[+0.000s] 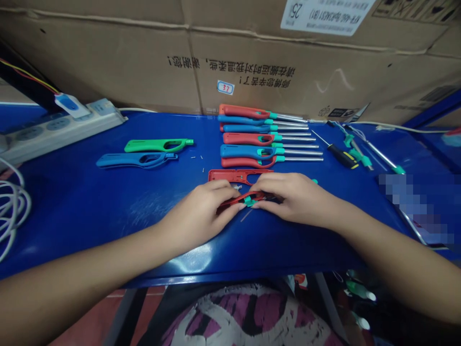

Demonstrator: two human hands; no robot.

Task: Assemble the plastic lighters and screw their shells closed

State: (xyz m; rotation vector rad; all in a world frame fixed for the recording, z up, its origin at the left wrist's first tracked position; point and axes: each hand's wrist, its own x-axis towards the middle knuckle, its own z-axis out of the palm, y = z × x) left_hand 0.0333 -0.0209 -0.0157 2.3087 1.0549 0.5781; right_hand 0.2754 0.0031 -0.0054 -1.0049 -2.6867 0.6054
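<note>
Over the middle of the blue table, my left hand [207, 211] pinches a red lighter shell half [234, 201] between thumb and fingers. My right hand [291, 197] closes on the other end of the same shell, by a green trigger piece [249, 201]. Much of the shell is hidden by my fingers. Just beyond lies another red shell half [225, 176], its inner side facing up. Small metal parts [236, 187] rest between it and my left hand. A thin rod or wire [246, 215] shows below the green piece.
Several red and blue gas lighters [248, 138] lie in a row at the back. Green [154, 145] and blue shells [135, 160] are at left, near a power strip [61, 125]. A screwdriver [340, 154] and metal tubes [382, 156] lie right. A cardboard box [126, 62] stands behind.
</note>
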